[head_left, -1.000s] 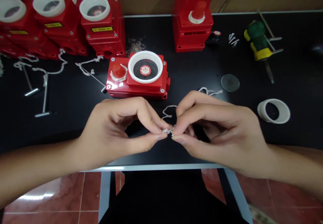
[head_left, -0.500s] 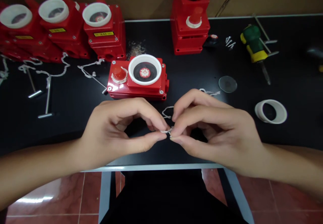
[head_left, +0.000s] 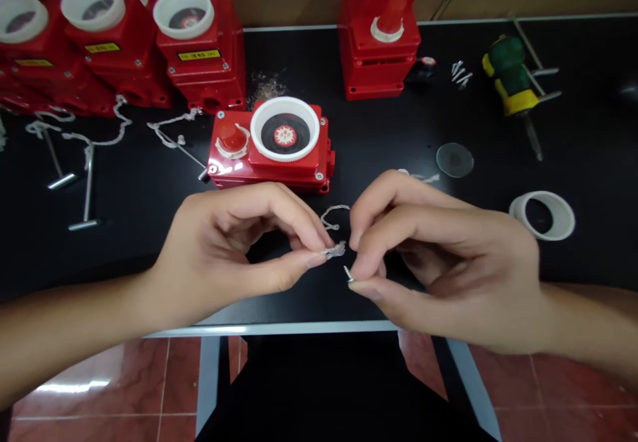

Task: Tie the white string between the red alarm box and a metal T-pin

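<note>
Between thumb and fingertips, my left hand (head_left: pixel 244 242) pinches the frayed end of a white string (head_left: pixel 335 250). A small silver screw (head_left: pixel 347 274) is pinched in my right hand (head_left: pixel 448 262), a short gap away from the string end. Part of the string loops on the black table behind my fingers. Just beyond my left hand lies a red box (head_left: pixel 279 173) with a white ring (head_left: pixel 285 156) around a dark round window and a red knob (head_left: pixel 232 137) at its left.
Several red boxes (head_left: pixel 199 76) stand at the back left, with strings and metal T-bars (head_left: pixel 90 186) before them. Another red box (head_left: pixel 373 63) stands behind. Rightward are screws (head_left: pixel 461 75), a green-yellow screwdriver (head_left: pixel 513 80), a glass disc (head_left: pixel 455 160) and a white ring (head_left: pixel 561 219).
My hands have moved apart, the right one shifting rightward with the screw. The string end and the screw, close together before, are now separate. The view has shifted slightly.
</note>
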`<action>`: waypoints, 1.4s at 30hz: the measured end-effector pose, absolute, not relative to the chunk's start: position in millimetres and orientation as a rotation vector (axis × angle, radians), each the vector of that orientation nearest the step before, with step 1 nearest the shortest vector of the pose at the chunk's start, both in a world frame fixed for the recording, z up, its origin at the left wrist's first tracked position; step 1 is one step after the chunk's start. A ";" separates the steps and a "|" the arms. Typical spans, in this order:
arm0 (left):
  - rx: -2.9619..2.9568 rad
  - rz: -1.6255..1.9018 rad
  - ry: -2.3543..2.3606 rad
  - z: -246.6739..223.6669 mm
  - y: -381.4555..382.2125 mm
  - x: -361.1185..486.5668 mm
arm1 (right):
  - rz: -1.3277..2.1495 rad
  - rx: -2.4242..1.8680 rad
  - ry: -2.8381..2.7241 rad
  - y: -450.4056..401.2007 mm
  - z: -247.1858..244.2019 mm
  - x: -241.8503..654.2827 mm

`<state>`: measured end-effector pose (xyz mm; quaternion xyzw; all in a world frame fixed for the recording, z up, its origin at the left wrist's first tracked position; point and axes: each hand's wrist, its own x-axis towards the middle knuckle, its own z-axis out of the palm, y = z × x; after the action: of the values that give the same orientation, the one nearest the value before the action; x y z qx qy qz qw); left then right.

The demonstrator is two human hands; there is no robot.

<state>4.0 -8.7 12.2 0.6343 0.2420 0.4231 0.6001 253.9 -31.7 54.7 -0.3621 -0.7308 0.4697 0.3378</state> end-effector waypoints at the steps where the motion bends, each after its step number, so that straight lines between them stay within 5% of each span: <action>1: 1.478 0.980 0.561 12.3 -8.7 3.7 | 1.227 -0.932 -1.902 -31.6 55.2 254.0; 42: 1.694 0.982 0.522 15.5 -5.9 0.1 | 1.104 -0.979 -1.943 -34.3 52.0 253.0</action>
<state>0.1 -5.9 15.5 0.7094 0.2186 0.4113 0.5289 253.0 -34.3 52.0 -0.3769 -0.7478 0.4248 0.3439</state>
